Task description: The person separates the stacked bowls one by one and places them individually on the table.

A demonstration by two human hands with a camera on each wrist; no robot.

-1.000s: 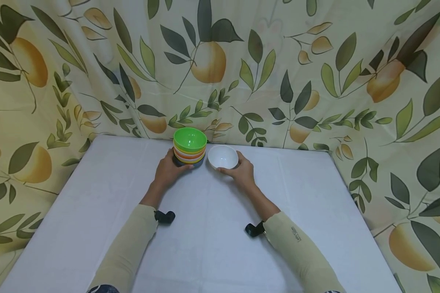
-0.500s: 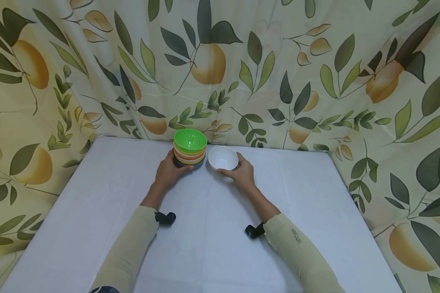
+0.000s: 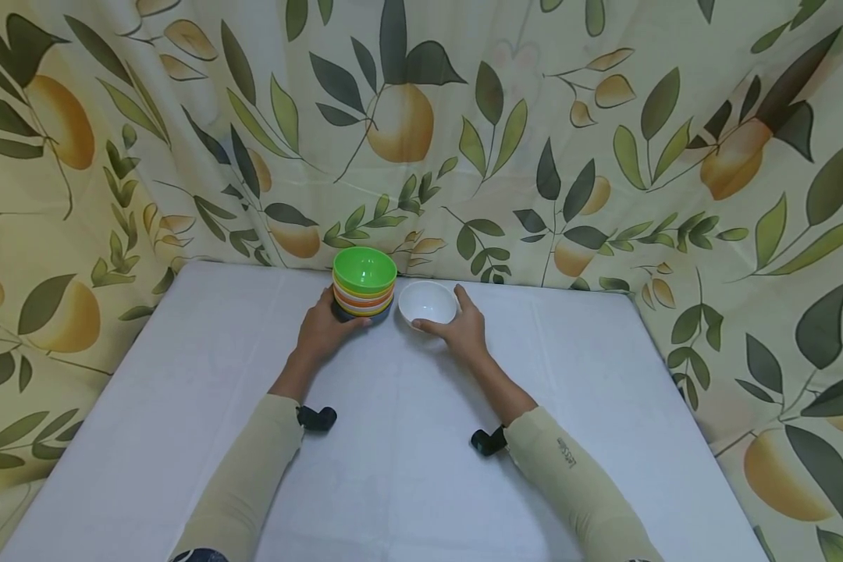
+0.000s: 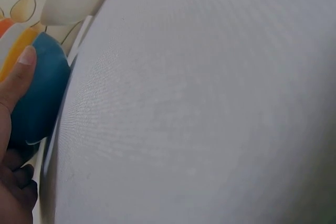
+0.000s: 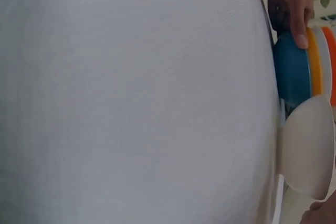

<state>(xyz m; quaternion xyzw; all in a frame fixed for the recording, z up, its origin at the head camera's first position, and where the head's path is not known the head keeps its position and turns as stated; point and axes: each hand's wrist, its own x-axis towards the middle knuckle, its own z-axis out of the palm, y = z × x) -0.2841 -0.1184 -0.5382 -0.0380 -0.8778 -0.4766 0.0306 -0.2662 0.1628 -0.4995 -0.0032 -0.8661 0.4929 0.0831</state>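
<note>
In the head view, a stack of nested bowls (image 3: 363,273) stands near the table's far edge, bright green on top, with yellow, orange and white rims below. My left hand (image 3: 321,324) grips the blue bottom bowl (image 4: 44,87), its thumb along the near side; the fingers behind are mostly hidden. Just right of the stack is a single white bowl (image 3: 427,303), upright on its base. My right hand (image 3: 461,329) holds this bowl from the right, thumb at the near rim and index finger by the right side. The right wrist view shows fingertips (image 5: 317,211) close beside the white bowl.
A white cloth covers the table (image 3: 393,437). Behind it hangs a curtain (image 3: 506,156) printed with fruit and leaves, close to the bowls. Each forearm wears a black wrist camera (image 3: 316,419) over a beige sleeve.
The right thumb has shifted slightly left along the white bowl's rim and the index finger has risen a little. The left hand, the stack and the white bowl stay in place.
</note>
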